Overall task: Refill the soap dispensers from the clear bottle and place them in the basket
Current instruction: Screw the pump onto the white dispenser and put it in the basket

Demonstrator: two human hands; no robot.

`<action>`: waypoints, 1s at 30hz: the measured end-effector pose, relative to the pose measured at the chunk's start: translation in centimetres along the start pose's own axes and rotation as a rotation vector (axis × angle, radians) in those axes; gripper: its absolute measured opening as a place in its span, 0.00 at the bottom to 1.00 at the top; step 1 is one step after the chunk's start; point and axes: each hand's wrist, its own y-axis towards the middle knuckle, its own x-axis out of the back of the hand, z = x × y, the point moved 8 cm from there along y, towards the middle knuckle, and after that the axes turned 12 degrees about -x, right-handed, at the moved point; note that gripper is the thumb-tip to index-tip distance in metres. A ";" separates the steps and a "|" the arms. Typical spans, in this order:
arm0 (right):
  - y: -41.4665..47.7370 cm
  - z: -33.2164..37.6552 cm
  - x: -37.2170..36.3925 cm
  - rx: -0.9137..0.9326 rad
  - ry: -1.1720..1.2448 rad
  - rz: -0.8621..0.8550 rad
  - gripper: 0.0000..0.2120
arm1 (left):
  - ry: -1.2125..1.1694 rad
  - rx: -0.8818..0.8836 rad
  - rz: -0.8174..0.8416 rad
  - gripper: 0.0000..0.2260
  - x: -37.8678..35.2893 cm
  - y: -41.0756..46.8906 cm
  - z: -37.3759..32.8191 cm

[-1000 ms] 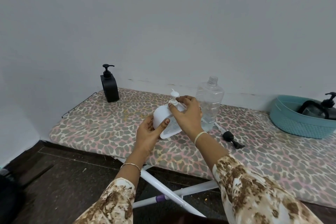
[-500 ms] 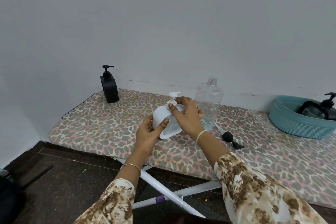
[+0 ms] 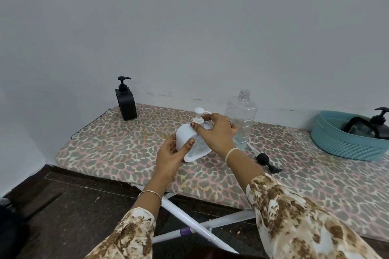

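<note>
The teal plastic basket (image 3: 345, 149), far right, holds a black pump dispenser (image 3: 376, 126). At centre, the left hand (image 3: 168, 157) grips the tilted white plastic soap dispenser (image 3: 185, 134); the right hand (image 3: 219, 132) pinches its pump head (image 3: 199, 115), beside the uncapped clear plastic bottle (image 3: 242, 115).

Dispenser (image 3: 125, 102) far left, bottle (image 3: 241, 119) centre, basket (image 3: 345, 143) right.

No readable txt, brand or nos. in view. Nothing legible on white dispenser (image 3: 183, 133), clear bottle (image 3: 242, 115) or black dispenser (image 3: 125, 103).
</note>
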 end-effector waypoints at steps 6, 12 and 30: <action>0.6 -0.3 -1.5 0.000 0.197 0.169 0.20 | 0.003 -0.001 0.002 0.23 0.0 0.0 0.0; 0.2 0.4 -0.3 0.051 0.006 0.056 0.15 | 0.007 0.010 -0.005 0.23 0.1 0.0 0.1; -0.3 0.9 -0.1 0.063 0.057 0.069 0.11 | -0.027 0.019 -0.009 0.26 -0.1 0.0 -0.3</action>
